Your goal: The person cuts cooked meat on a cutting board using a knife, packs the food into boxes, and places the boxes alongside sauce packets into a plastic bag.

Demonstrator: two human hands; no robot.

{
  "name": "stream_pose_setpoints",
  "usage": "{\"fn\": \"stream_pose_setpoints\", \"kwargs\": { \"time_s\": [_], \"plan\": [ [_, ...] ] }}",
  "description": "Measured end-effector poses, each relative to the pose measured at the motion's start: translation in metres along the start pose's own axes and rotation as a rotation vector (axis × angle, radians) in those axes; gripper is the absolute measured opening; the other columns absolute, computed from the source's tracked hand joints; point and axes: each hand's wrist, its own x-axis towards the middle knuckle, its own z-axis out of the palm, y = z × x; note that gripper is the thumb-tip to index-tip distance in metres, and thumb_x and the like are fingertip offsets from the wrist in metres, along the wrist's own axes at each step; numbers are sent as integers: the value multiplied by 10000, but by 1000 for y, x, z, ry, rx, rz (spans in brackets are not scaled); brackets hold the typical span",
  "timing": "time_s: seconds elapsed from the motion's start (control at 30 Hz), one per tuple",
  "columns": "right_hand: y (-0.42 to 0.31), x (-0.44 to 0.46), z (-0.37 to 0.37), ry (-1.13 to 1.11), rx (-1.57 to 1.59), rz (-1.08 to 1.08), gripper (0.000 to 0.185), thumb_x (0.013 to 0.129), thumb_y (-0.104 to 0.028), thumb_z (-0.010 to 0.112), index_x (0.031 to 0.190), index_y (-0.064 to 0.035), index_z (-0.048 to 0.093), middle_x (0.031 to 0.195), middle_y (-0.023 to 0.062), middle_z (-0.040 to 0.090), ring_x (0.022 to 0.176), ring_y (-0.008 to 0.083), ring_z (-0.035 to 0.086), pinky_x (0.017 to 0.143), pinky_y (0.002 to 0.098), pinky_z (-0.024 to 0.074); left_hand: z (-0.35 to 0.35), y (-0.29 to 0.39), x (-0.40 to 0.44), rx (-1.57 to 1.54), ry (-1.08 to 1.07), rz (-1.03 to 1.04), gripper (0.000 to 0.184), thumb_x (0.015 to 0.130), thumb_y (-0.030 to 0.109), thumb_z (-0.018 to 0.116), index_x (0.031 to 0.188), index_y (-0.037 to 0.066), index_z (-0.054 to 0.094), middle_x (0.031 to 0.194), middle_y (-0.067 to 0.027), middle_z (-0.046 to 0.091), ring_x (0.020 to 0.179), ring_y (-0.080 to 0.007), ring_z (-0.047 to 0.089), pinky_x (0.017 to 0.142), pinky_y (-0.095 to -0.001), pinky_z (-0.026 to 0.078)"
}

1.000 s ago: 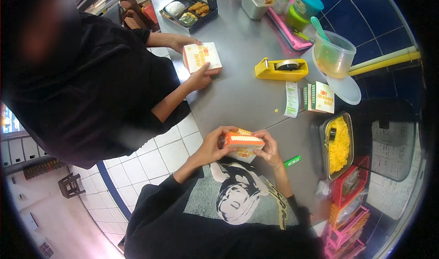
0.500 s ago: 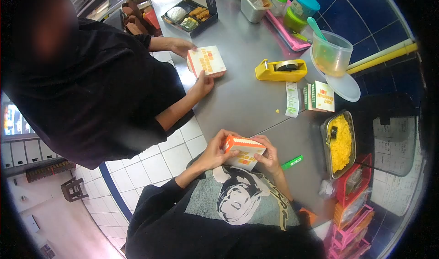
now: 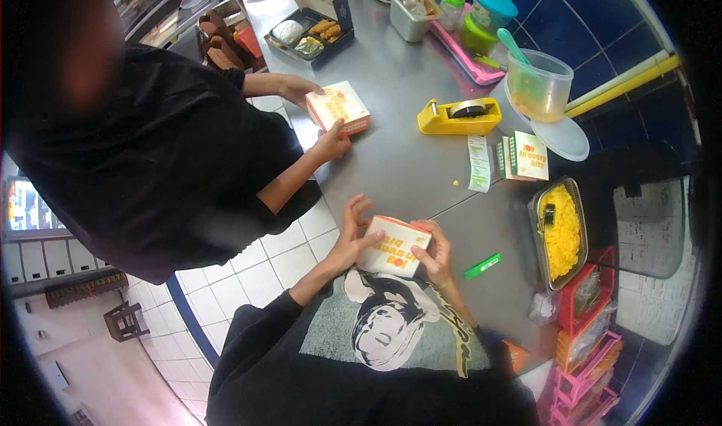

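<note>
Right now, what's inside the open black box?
The black box holds a rounded white item, a shiny crumpled wrapper and brown, fried-looking pieces. What the wrapper contains and what lies beneath everything are covered, so I can't tell.

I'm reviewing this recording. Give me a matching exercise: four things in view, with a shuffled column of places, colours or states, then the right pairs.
1. tape dispenser
2. teal spoon
3. black meal box
4. nearest white printed box

A. held in the wearer's right hand
B. yellow
C. lid raised
D. tilted, in the clear tub

Pairs: 1-B; 2-D; 3-C; 4-A
</note>
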Motion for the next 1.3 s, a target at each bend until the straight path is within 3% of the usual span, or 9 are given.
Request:
{"fn": "stream_pose_setpoints", "kwargs": {
  "time_s": [0.07, 0.13, 0.3, 0.57, 0.7, 0.77, 0.87, 1.2, 1.3],
  "plan": [
    [2, 6, 7, 61, -37, -32, 356, 794, -85, 631, 1132, 14, 579, 1178, 113, 487, 1101, 202, 487, 941, 313, 381, 4, -5, 5, 120, 68, 95, 304, 863, 155, 655, 1097, 36, 502, 1195, -145, 541, 1060, -201, 533, 954, -330, 398],
    [2, 25, 11, 52, -489, -218, 308, 849, -150, 618, 1114, 2, 582, 1160, 101, 532, 1061, 190, 516, 884, 311, 428, 2, -8, 10, 174, 72, 124, 260, 883, 155, 624, 1077, 24, 511, 1182, -146, 550, 1046, -204, 546, 943, -322, 407],
    [18, 137, -8, 550, 125, 109, 319, 949, -337, 520, 1121, -70, 553, 1178, 60, 536, 1006, 138, 540, 662, 259, 518, -18, -10, 9, 242, 269, 119, 208, 903, 181, 605, 1004, 21, 518, 1143, -133, 554, 1011, -182, 546, 873, -301, 435],
    [12, 272, -10, 1057, 469, 506, 418, 914, -362, 551, 1233, -97, 510, 1316, 72, 452, 1160, 292, 450, 846, 618, 409, -42, -11, -10, 263, 326, 85, 220, 901, 177, 607, 1007, 20, 494, 1090, -126, 530, 998, -191, 522, 882, -298, 415],
    [16, 269, 5, 1071, 581, 295, 435, 914, -343, 558, 1214, -30, 533, 1369, 133, 392, 1162, 283, 455, 866, 570, 424, -48, -9, -22, 271, 345, 47, 216, 900, 169, 606, 1009, 22, 492, 1096, -130, 522, 998, -195, 521, 879, -299, 416],
    [58, 280, 1, 1144, 504, -86, 405, 904, -320, 582, 1089, 39, 608, 1357, 186, 359, 1147, 264, 468, 908, 490, 432, -52, -8, -23, 298, 301, 24, 210, 898, 159, 605, 1011, 24, 489, 1086, -132, 519, 989, -197, 524, 871, -300, 421],
    [65, 281, 30, 1377, -68, -84, 365, 900, -302, 596, 945, 54, 664, 1317, 201, 363, 1132, 238, 479, 915, 401, 445, -57, -12, -22, 317, 280, 73, 192, 899, 160, 608, 991, 51, 480, 1059, -88, 497, 944, -155, 507, 832, -282, 430],
    [90, 293, 43, 1561, -294, -241, 261, 870, -185, 655, 833, 74, 657, 1323, 233, 296, 1041, 280, 536, 767, 340, 525, -60, -10, -26, 356, 252, 34, 213, 867, 111, 629, 1002, 28, 488, 1067, -120, 517, 953, -197, 535, 837, -299, 435],
    [108, 289, 40, 1572, -46, -244, 225, 855, -152, 661, 847, 72, 648, 1257, 218, 398, 1001, 265, 556, 744, 326, 533, -59, -9, -25, 346, 225, 55, 213, 860, 99, 632, 1002, 30, 488, 1067, -118, 510, 967, -198, 527, 856, -298, 421]
  ]
}}
